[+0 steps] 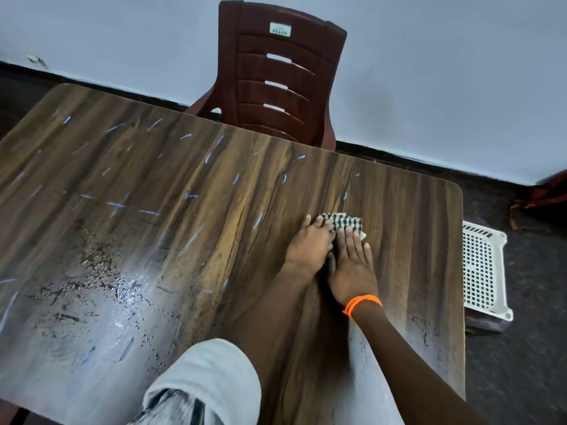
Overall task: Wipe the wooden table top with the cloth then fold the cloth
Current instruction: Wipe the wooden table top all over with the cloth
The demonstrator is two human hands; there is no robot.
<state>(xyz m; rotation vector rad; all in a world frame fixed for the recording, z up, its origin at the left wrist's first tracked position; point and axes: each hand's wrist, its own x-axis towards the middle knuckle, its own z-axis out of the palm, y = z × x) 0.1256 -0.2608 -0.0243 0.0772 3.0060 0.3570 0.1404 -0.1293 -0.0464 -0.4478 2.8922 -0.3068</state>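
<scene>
My cloth (343,223) is a small black-and-white checked piece, bunched into a compact wad on the wooden table top (153,210), toward its far right part. My left hand (306,250) and right hand (352,268) lie side by side, flat, fingers pressing down on the cloth's near edge; how many layers it has I cannot tell. Water beads shine on the near left of the table. The brown chair (276,72) behind carries a label reading "DELUX".
</scene>
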